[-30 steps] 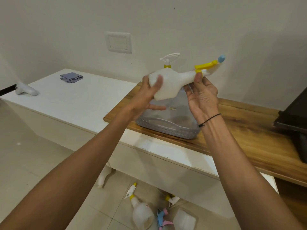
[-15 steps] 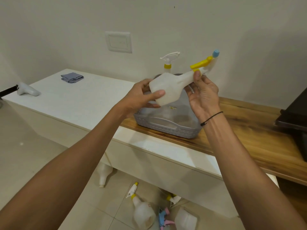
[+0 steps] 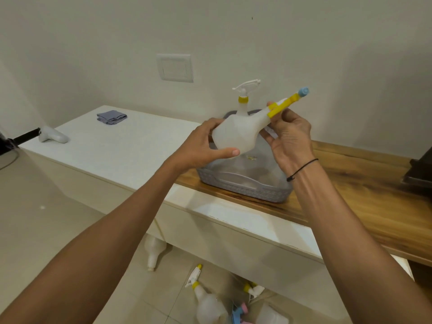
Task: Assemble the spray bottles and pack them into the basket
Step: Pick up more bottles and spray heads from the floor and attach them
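1. Left hand (image 3: 201,146) grips the tilted spray bottle (image 3: 236,134) by its base, above the basket (image 3: 245,185)
2. Right hand (image 3: 289,136) pinches the yellow trigger head (image 3: 280,106); best tightened squarely before packing beside the upright bottle (image 3: 243,106)

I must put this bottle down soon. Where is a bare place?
Bare: the white counter between the folded grey cloth and the basket; also the wooden top right of it. Crowded: the floor below, with loose bottles.
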